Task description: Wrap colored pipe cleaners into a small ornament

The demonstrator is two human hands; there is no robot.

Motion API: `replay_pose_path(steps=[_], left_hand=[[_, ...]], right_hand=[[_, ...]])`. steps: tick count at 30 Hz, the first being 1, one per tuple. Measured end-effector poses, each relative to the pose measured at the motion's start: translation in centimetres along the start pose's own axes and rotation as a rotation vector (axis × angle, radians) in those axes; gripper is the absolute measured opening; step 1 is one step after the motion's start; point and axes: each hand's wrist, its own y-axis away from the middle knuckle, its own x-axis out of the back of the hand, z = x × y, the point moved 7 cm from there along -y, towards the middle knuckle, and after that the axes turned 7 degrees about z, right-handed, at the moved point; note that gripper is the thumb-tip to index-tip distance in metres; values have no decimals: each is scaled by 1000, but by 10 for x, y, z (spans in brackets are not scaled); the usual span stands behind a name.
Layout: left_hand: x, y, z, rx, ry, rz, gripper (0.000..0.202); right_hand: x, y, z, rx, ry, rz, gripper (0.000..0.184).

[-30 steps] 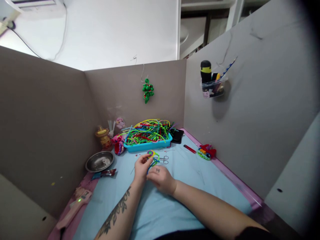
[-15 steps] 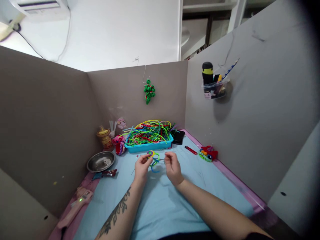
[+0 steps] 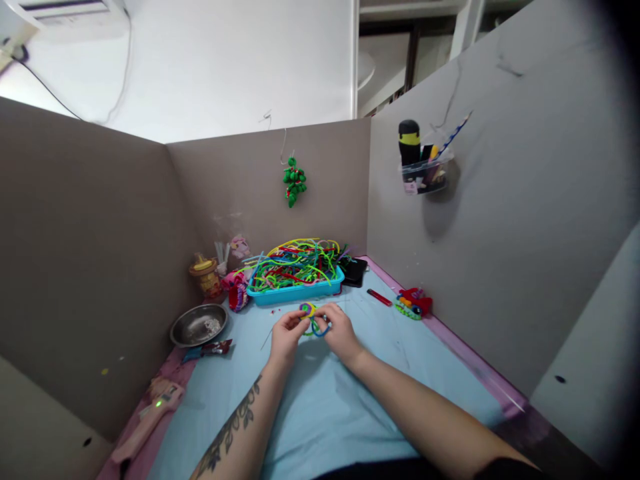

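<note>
Both hands meet over the light blue mat (image 3: 320, 413) just in front of a turquoise tray (image 3: 295, 291) heaped with coloured pipe cleaners (image 3: 295, 263). My left hand (image 3: 286, 335) pinches a small coiled pipe-cleaner piece (image 3: 311, 317) in purple, yellow, green and blue. My right hand (image 3: 340, 331) has its fingers closed on the blue loop at the right side of the same piece. The piece is held a little above the mat.
Grey partition walls close in three sides. A steel bowl (image 3: 199, 324), a small orange bottle (image 3: 203, 275) and a pink glue gun (image 3: 150, 410) are on the left. A red pen (image 3: 380, 297) and a red-green craft figure (image 3: 413, 303) lie to the right. A black case (image 3: 354, 270) sits behind the tray.
My right hand rose from the mat, swung out to the right of the piece, then came back in and closed on its blue loop. The left hand stayed holding the piece.
</note>
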Motion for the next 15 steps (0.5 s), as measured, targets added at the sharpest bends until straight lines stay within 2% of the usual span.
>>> replay_pose_path(steps=[15], left_hand=[[0, -1, -1, -61, -2, -72, 31]], right_hand=[[5, 2, 4, -68, 22, 34, 11]])
